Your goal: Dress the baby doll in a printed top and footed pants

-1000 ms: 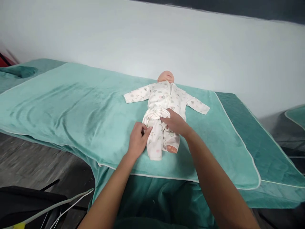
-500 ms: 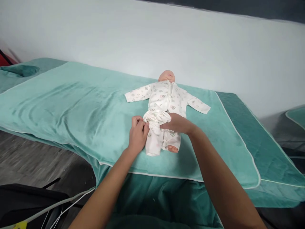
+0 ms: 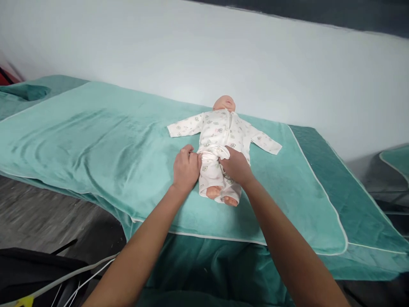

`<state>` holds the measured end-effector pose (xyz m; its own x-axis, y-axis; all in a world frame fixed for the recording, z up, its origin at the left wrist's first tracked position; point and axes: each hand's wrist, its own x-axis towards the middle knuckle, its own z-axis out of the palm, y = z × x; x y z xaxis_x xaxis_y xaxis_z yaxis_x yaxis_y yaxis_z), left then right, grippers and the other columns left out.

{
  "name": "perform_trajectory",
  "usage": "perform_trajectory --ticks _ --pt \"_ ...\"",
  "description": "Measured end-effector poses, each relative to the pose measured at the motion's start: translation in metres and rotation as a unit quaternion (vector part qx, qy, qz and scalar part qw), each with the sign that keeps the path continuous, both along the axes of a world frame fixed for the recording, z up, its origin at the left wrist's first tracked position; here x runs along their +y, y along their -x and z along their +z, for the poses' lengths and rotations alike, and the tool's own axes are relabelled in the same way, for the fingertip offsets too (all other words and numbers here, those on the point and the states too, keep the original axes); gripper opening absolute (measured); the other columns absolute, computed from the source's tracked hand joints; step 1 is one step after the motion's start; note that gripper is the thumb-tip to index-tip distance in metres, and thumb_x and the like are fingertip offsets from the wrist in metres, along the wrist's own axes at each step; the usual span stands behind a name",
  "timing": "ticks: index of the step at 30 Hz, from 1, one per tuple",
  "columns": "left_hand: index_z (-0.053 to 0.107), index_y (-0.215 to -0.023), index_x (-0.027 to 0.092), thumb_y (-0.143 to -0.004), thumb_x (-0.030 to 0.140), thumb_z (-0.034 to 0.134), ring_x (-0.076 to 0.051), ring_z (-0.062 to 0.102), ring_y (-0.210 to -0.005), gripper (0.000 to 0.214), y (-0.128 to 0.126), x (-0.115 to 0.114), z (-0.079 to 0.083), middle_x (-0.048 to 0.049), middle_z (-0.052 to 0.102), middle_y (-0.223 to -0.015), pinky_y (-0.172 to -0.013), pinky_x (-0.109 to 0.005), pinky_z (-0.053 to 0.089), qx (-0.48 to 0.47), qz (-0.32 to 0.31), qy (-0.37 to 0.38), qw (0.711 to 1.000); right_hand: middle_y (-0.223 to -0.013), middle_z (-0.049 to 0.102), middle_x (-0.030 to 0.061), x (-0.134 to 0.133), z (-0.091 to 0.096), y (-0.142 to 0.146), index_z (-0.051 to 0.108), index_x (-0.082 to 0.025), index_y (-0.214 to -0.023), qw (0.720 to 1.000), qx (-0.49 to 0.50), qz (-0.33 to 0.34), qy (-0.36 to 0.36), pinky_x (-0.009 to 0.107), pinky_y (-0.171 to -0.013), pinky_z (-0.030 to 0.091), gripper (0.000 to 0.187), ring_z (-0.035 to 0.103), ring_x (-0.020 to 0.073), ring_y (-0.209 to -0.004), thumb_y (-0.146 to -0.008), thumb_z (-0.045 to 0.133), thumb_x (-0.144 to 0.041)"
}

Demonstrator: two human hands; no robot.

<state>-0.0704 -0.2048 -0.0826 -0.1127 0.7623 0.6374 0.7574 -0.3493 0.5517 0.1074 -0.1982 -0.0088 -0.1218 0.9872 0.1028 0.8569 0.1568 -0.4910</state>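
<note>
A baby doll [image 3: 224, 103] lies on its back on the green cover, its head toward the wall. It wears a white printed long-sleeved top [image 3: 217, 128] with the sleeves spread out to both sides. White printed pants [image 3: 211, 172] are on its legs, bunched at the waist, and both feet show at the cuffs. My left hand [image 3: 187, 167] is closed on the waistband at the doll's left-of-view side. On the other side, my right hand [image 3: 235, 164] grips the bunched waistband near the middle. The fingertips of both hands are partly hidden by cloth.
A green velvety cover [image 3: 96, 140] with white piping drapes over the bed. A pale wall [image 3: 143, 51] stands behind it. At lower left are a black chair-like object [image 3: 35, 273] and cables [image 3: 76, 272]. Another green-covered surface [image 3: 398, 162] is at far right.
Both hands have pulled the pants up toward the doll's waist. The left-of-view foot, covered before, now shows at its cuff.
</note>
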Motion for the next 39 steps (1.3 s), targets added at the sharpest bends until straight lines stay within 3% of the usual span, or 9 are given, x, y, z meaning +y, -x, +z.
perform_trajectory --ticks 6,12,15,20,25,29,33,36,39 --pt "0.056 -0.085 0.02 -0.1 0.039 0.044 -0.022 0.061 -0.1 0.027 0.004 -0.018 0.0 -0.0119 0.058 -0.118 -0.083 -0.034 0.047 -0.02 -0.037 0.06 0.997 -0.084 0.07 0.0067 -0.01 -0.004 0.009 0.058 -0.025 -0.093 0.997 -0.06 -0.054 -0.011 0.033 -0.065 0.035 0.013 0.062 0.028 -0.081 -0.088 0.048 -0.03" --pt "0.055 -0.084 0.021 -0.099 0.043 0.047 -0.02 0.06 -0.1 0.028 0.017 -0.043 -0.004 -0.008 0.059 -0.113 -0.092 -0.035 0.047 -0.08 -0.169 0.153 0.97 -0.094 0.074 0.0057 -0.024 -0.007 0.004 0.06 -0.025 -0.106 0.999 -0.015 -0.043 -0.008 0.032 -0.068 0.04 0.024 0.066 0.0276 -0.088 -0.09 0.051 -0.041" --pt "0.054 -0.085 0.021 -0.099 0.04 0.046 -0.02 0.059 -0.105 0.025 0.021 -0.048 -0.006 -0.0083 0.06 -0.114 -0.095 -0.036 0.047 -0.097 -0.2 0.159 0.962 -0.1 0.075 0.0062 -0.029 -0.008 0.003 0.06 -0.025 -0.108 0.999 -0.021 -0.033 -0.011 0.033 -0.071 0.04 0.027 0.067 0.0285 -0.092 -0.091 0.052 -0.043" --pt "0.054 -0.089 0.021 -0.1 0.034 0.043 -0.022 0.056 -0.119 0.02 0.014 -0.039 -0.007 -0.0122 0.056 -0.125 -0.101 -0.039 0.047 -0.121 -0.122 0.108 0.979 -0.098 0.074 0.005 -0.039 -0.014 0.005 0.061 -0.024 -0.107 0.999 0.015 -0.029 -0.03 0.033 -0.073 0.042 0.025 0.067 0.0266 -0.092 -0.091 0.054 -0.043" --pt "0.056 -0.092 0.021 -0.097 0.035 0.05 -0.023 0.059 -0.114 0.016 0.008 -0.033 -0.005 -0.0102 0.059 -0.126 -0.096 -0.038 0.048 -0.164 -0.097 0.107 0.976 -0.103 0.071 0.0029 -0.052 -0.025 -0.006 0.06 -0.024 -0.108 0.971 0.225 0.008 -0.08 0.034 -0.08 0.048 0.023 0.065 0.0222 -0.093 -0.091 0.06 -0.04" --pt "0.063 -0.095 0.021 -0.098 0.038 0.05 -0.02 0.061 -0.111 0.022 0.011 -0.018 0.018 -0.0069 0.065 -0.117 -0.097 -0.034 0.048 -0.275 -0.116 0.085 0.951 -0.099 0.067 0.0029 -0.041 -0.023 -0.028 0.059 -0.025 -0.111 0.936 0.326 0.031 -0.129 0.034 -0.078 0.05 0.023 0.064 0.0196 -0.087 -0.097 0.053 -0.041" --pt "0.066 -0.094 0.022 -0.094 0.036 0.057 -0.019 0.063 -0.099 0.017 -0.001 0.015 0.058 -0.0031 0.069 -0.104 -0.089 -0.032 0.05 -0.197 -0.151 0.125 0.961 -0.107 0.063 0.0072 -0.006 -0.014 -0.039 0.058 -0.023 -0.106 0.96 0.147 -0.037 -0.236 0.037 -0.081 0.048 0.023 0.061 0.0235 -0.093 -0.09 0.064 -0.038" --pt "0.063 -0.097 0.023 -0.085 0.034 0.068 -0.021 0.063 -0.094 0.017 -0.021 0.036 0.082 -0.0032 0.068 -0.1 -0.079 -0.034 0.049 -0.003 -0.149 0.196 0.969 -0.107 0.063 0.01 0.017 -0.01 -0.034 0.057 -0.022 -0.102 0.975 -0.024 -0.006 -0.221 0.034 -0.072 0.043 0.019 0.058 0.0261 -0.095 -0.092 0.061 -0.038" --pt "0.059 -0.103 0.021 -0.08 0.03 0.074 -0.027 0.062 -0.102 0.029 -0.04 0.044 0.091 -0.0082 0.065 -0.111 -0.073 -0.034 0.047 0.199 -0.109 0.227 0.947 -0.099 0.064 0.0081 0.029 -0.01 -0.028 0.057 -0.022 -0.093 0.976 -0.093 0.003 -0.195 0.031 -0.061 0.035 0.011 0.057 0.0231 -0.085 -0.095 0.055 -0.033"
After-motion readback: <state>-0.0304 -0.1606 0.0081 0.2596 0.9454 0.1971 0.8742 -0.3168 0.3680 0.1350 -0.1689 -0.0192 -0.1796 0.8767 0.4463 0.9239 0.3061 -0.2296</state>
